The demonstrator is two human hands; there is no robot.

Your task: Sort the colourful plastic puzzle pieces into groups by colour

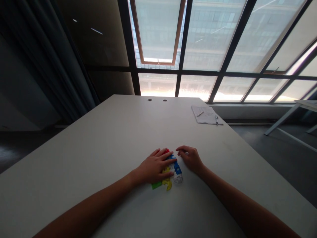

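Note:
Flat on a small cluster of coloured plastic pieces lies my left hand [157, 167], its fingers spread and pointing right. Blue pieces [177, 168] show past its fingertips, with a clear piece [178, 178] just below them. Yellow pieces [167, 183] and a green piece [156, 185] stick out under the palm and thumb, and a bit of a red piece [167, 150] shows at the top. The palm hides much of the cluster. Just to the right, my right hand [190, 158] is curled with thumb and index close together; a pale spot shows between its fingers, too small to name.
The pieces lie on a long white table [119, 132]. Toward its far right edge are sheets of paper [204, 115] with a pen [200, 114] and another pen [216, 119] on them. Two round holes sit near the far edge. Windows and a dark curtain [49, 59] stand beyond.

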